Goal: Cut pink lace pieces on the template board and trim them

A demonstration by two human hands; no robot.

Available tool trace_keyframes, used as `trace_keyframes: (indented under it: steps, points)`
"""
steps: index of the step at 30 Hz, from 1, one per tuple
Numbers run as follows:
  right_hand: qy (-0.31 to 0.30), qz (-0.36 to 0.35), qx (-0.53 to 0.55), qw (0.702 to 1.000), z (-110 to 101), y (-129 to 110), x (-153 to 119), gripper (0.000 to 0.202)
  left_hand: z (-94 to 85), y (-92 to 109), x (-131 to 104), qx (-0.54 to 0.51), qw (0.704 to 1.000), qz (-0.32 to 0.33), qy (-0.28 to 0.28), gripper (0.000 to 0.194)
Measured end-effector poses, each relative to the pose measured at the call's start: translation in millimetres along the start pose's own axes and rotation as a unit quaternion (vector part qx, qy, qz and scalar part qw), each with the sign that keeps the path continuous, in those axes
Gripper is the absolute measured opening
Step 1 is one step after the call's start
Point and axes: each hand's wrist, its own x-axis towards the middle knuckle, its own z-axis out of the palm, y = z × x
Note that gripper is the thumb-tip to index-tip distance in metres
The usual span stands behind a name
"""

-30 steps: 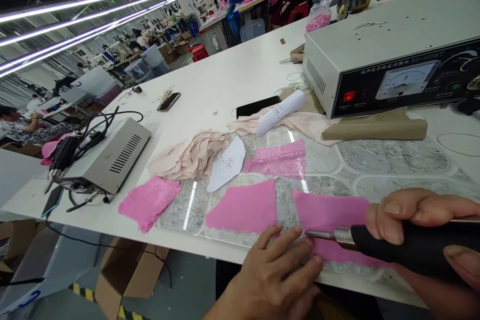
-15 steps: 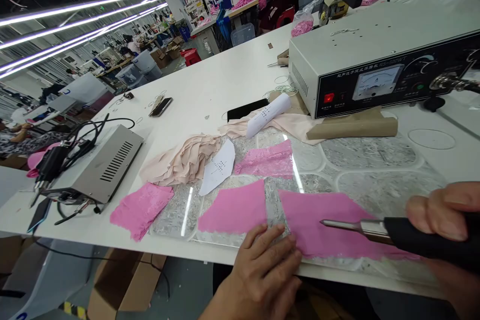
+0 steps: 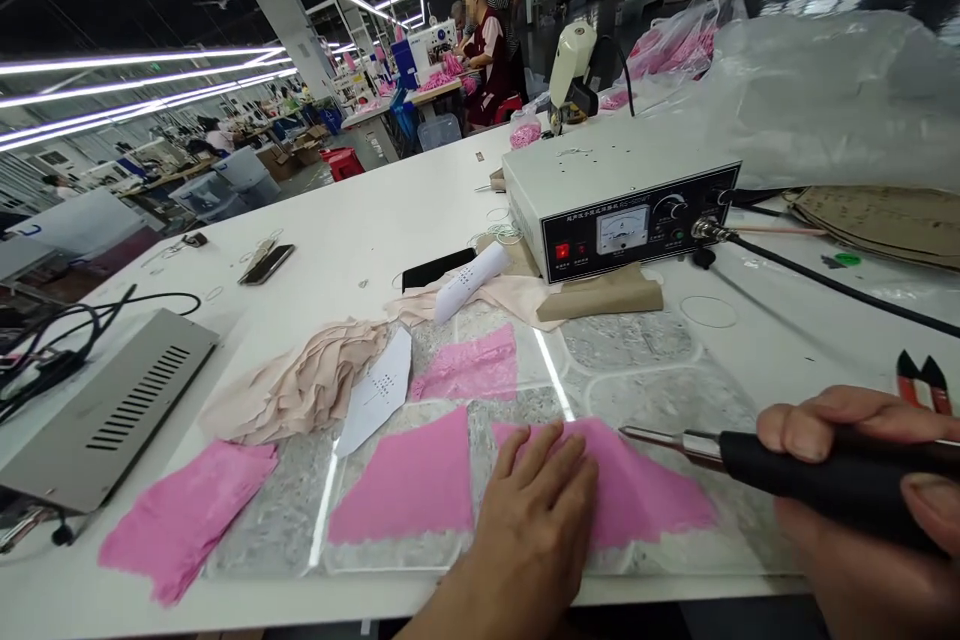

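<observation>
My left hand (image 3: 536,510) lies flat with fingers spread on a pink lace fabric piece (image 3: 645,495) that rests on a clear plate (image 3: 645,360) over a grey patterned sheet. My right hand (image 3: 862,480) grips the black handle of a pen-like welding tool (image 3: 750,455). Its metal tip hovers at the upper right edge of that pink piece. A second pink piece (image 3: 409,485) lies just left of my left hand. A cable runs from the tool's side to a white control box (image 3: 615,195) with a meter.
More pink lace (image 3: 469,370), (image 3: 180,520), a beige fabric pile (image 3: 307,385), a white paper template (image 3: 375,390), a paper roll (image 3: 472,280), a grey box (image 3: 97,410), two phones (image 3: 266,262), (image 3: 435,270), red-handled snips (image 3: 922,380), plastic bags (image 3: 825,100). People work at far tables.
My left hand slid up from the table edge onto the pink piece and flattened it. The tool tip lifted off toward the piece's upper right. The view tilted up and right.
</observation>
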Motion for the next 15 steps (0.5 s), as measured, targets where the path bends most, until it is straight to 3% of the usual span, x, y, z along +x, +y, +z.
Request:
trace_keyframes:
  steps: [6,11,15]
  points:
    - [-0.014,0.020,0.000,1.000,3.1,8.2,-1.1,0.016,9.1,2.2,1.0,0.001,1.000,0.001,0.029,0.024]
    - [-0.035,0.015,-0.005,0.999,9.2,9.5,-1.3,0.025,7.4,1.0,-0.7,-0.007,0.999,0.007,0.037,0.025]
    - [-0.017,0.024,-0.009,1.000,18.1,7.3,-0.9,0.023,5.3,0.5,-1.4,-0.014,0.999,0.014,0.028,0.027]
